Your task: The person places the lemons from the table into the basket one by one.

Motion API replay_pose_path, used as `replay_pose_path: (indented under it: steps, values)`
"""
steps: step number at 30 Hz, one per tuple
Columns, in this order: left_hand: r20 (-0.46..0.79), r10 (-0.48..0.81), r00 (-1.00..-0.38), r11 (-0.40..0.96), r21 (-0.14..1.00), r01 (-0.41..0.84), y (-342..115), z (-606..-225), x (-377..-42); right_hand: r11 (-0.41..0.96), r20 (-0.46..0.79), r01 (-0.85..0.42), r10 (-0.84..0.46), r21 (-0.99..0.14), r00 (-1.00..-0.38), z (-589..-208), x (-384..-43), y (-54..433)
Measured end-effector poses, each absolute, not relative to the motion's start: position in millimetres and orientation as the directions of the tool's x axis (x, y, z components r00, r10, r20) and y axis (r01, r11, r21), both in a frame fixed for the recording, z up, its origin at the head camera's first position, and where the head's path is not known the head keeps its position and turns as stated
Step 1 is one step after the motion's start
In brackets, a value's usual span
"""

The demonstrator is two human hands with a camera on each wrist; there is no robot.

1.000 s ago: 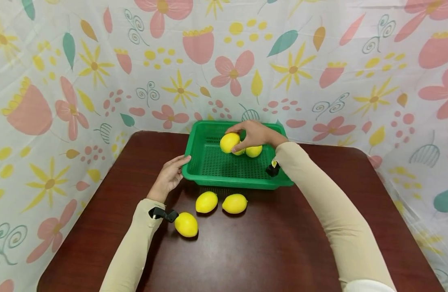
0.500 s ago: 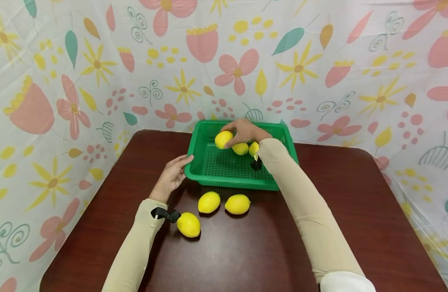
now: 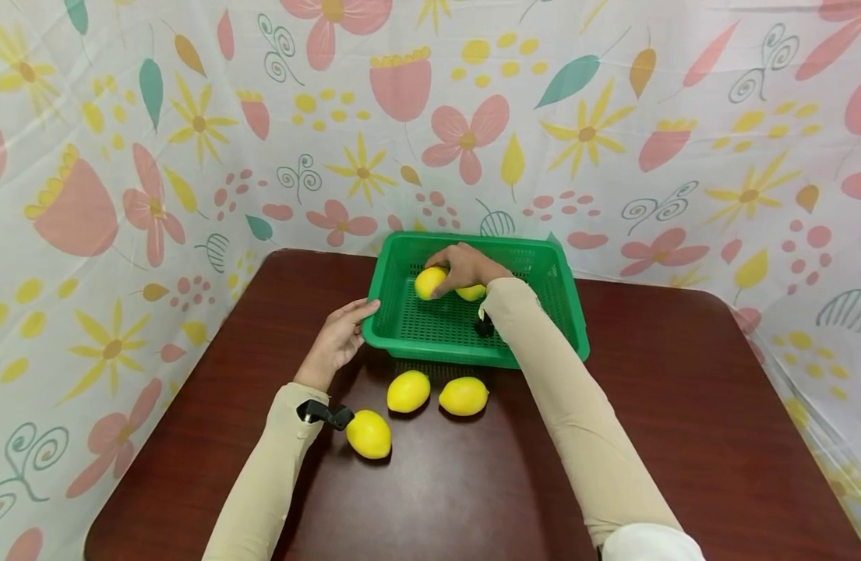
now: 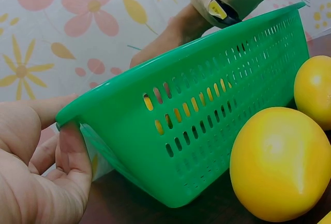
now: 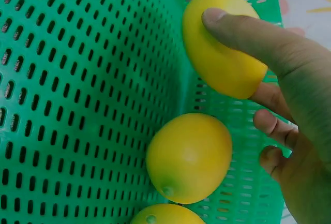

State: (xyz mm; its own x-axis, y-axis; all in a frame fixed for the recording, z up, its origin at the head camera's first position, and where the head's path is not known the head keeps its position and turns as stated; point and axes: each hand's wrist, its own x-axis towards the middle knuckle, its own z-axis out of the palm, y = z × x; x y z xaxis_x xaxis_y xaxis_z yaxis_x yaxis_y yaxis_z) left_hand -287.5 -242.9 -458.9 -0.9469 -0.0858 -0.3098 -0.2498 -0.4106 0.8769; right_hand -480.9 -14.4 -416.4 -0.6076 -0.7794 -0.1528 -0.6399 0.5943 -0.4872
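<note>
My right hand [image 3: 467, 267] reaches into the green plastic basket [image 3: 437, 352] and holds a lemon [image 3: 430, 283] between thumb and fingers. In the right wrist view the thumb presses on that lemon [image 5: 222, 48], close to the basket's wall. Two more lemons lie in the basket: a whole one [image 5: 189, 158] and another [image 5: 168, 215] cut off by the frame edge. My left hand [image 3: 336, 340] grips the basket's left rim; the left wrist view shows its fingers [image 4: 75, 154] curled under the rim.
Three lemons lie on the dark wooden table [image 3: 682, 421] in front of the basket: a left one [image 3: 369, 434], a middle one [image 3: 408, 391] and a right one [image 3: 464, 396]. A flower-patterned cloth [image 3: 605, 47] hangs behind and along the sides.
My right hand has moved left and then down into the basket with the lemon. My left hand keeps its grip on the rim. The view has shifted slightly.
</note>
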Motion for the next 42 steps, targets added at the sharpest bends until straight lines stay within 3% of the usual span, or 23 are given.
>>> replay_pose_path:
  steps: [8, 16, 30, 42]
  values:
    - [-0.306, -0.077, -0.949, -0.406, 0.879, -0.251, -242.3, -460.2, -288.5, 0.632, -0.189, -0.652, -0.763, -0.42, -0.618, -410.2, -479.2, -16.9]
    - [-0.305, -0.087, -0.948, -0.408, 0.879, -0.245, -245.3, -458.7, -289.2, 0.589, -0.095, -0.672, -0.779, -0.449, -0.619, -371.0, -463.7, -8.7]
    - [-0.305, -0.068, -0.95, -0.414, 0.875, -0.251, -246.2, -460.3, -288.6, 0.526, 0.193, -0.722, -0.732, -0.45, -0.653, -327.2, -377.4, 33.5]
    - [-0.311, -0.068, -0.948, -0.445, 0.86, -0.25, -243.7, -461.4, -287.7, 0.4, 0.3, -0.791, -0.769, -0.463, -0.564, -345.4, -287.0, 61.5]
